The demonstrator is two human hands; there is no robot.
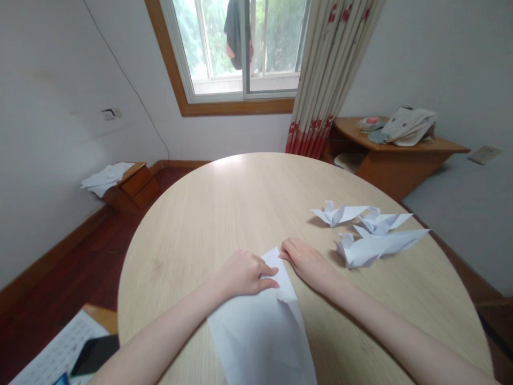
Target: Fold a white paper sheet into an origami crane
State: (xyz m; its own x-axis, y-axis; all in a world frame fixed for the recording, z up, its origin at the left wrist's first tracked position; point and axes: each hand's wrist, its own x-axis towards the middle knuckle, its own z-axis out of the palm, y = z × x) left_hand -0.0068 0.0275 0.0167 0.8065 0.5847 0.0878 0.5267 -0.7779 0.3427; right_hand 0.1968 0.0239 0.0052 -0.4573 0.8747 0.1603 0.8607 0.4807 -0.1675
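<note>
A white sheet of paper [260, 326] lies on the round wooden table [224, 214] in front of me, partly folded to a point at its far end. My left hand [242, 274] rests on the paper's far part, fingers curled and pressing a fold down. My right hand [306, 259] lies just right of the paper's tip, fingers bent with their tips on the paper's edge. Three folded white paper figures [371, 235] sit on the table to the right of my right hand.
A wooden corner desk [395, 155] with papers stands at the back right beside a red-patterned curtain [324, 80]. A low wooden cabinet [134, 184] with papers is at the left wall. A dark phone [94, 355] lies on printed sheets at the lower left.
</note>
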